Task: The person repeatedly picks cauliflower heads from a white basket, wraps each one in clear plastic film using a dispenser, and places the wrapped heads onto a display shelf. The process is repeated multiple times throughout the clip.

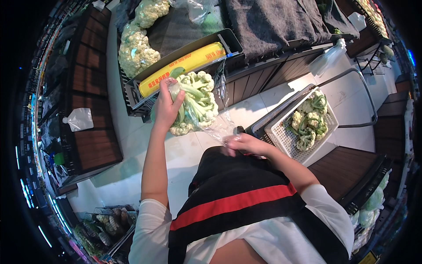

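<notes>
My left hand (pixel 168 106) grips a cauliflower (pixel 201 99) by its green stem end, so the pale stalks face up and the florets spread to the right. Clear plastic film (pixel 220 127) lies over part of the cauliflower and stretches down to my right hand (pixel 245 144). The fingers of that hand pinch the film in front of the black apron (pixel 237 184); they are a little blurred. Just beyond the cauliflower sits a yellow roll of cling wrap (pixel 181 67) in a dark dispenser (pixel 236 41), with film hanging from its right end.
Large cauliflowers (pixel 138 49) lie on the display stand at the back left, beside a dark grey cloth (pixel 277 23). At right, a white perforated crate (pixel 280 140) of cauliflowers rests on a cart with a metal handle (pixel 364 85). Brown wooden stands (pixel 90 72) flank the tiled floor.
</notes>
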